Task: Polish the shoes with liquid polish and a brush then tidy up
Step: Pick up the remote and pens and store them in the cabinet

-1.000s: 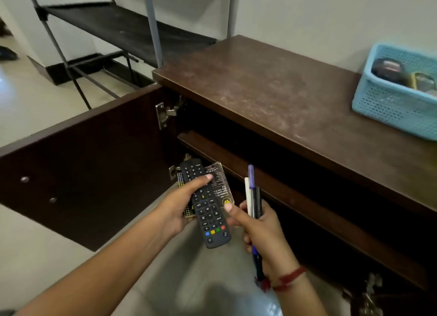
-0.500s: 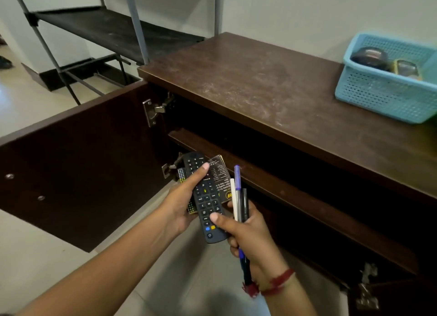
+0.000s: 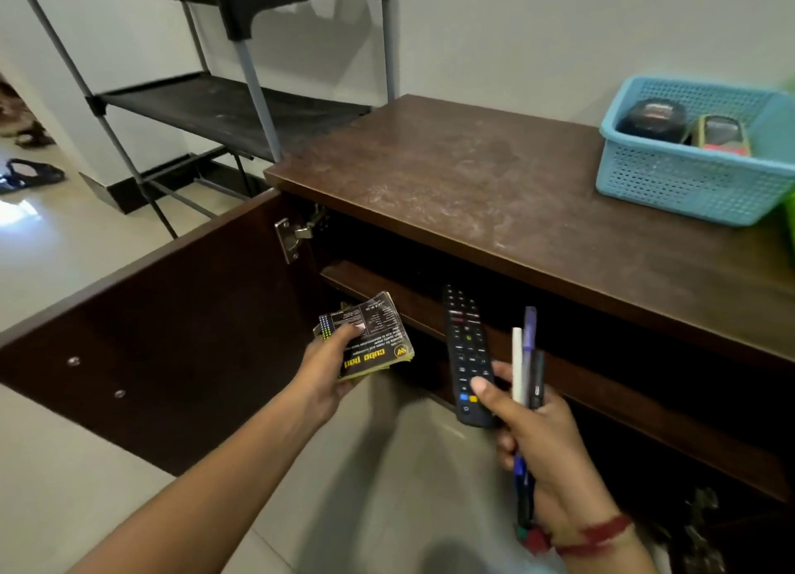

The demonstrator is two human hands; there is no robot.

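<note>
arms: your 2 forearms are bare | wrist: 1 red thread band (image 3: 602, 532) circles behind your right hand (image 3: 546, 440)

Cabinet top (image 3: 473, 186) fills the right half of my frame, butted against the wall. On it, upper right, I see the mesh basket (image 3: 688, 186), with a round tin (image 3: 651, 120) in it and a smaller container (image 3: 722, 137) just right of that. The cabinet door (image 3: 172, 337) stands open across the left, with its hinge (image 3: 292, 236) at centre. Behind it, upper left, a shoe rack (image 3: 223, 104); sandals (image 3: 34, 173) on the floor at the far left edge. Low centre, before the inner shelf (image 3: 387, 289), the left hand (image 3: 327, 363) holds a notepad (image 3: 374, 341); to its right, the right hand (image 3: 546, 436) holds a remote control (image 3: 466, 358) and, right of that, pens (image 3: 525, 358).
</note>
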